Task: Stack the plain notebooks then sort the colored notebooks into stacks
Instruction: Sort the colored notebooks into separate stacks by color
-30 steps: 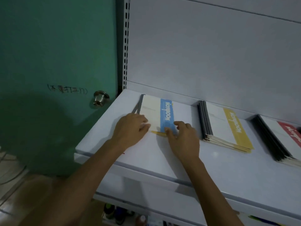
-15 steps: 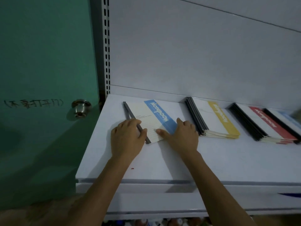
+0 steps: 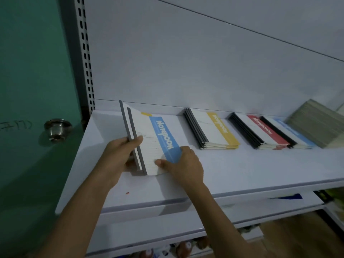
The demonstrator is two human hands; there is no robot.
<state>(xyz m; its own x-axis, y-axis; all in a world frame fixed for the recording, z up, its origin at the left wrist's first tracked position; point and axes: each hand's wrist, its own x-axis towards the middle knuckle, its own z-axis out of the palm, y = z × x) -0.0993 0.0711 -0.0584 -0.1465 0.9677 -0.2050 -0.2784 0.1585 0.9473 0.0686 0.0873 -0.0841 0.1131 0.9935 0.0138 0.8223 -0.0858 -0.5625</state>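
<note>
Two bare hands hold a small bundle of notebooks [image 3: 162, 144] over a white shelf [image 3: 242, 168], and we look down on them from above. We see the left hand [image 3: 119, 155] curled round the grey spines, thumb on top, with that edge tipped upward. The right hand [image 3: 186, 164] pinches the near corner of the top cover, thumb pressed beside its blue band (printed "Notebook"). We cannot tell whether the bundle's far edge touches the shelf. Just right of the right hand lies a yellow-banded stack [image 3: 214, 131]; farther right we find a red-banded stack [image 3: 260, 133], a blue-banded stack [image 3: 290, 135] and a thicker plain stack [image 3: 316, 127], each close beside the next. Left of the left hand stands a green door [image 3: 28, 81] with a metal knob [image 3: 57, 130]. Near the left wrist, a red speck [image 3: 127, 193] marks the shelf
</note>
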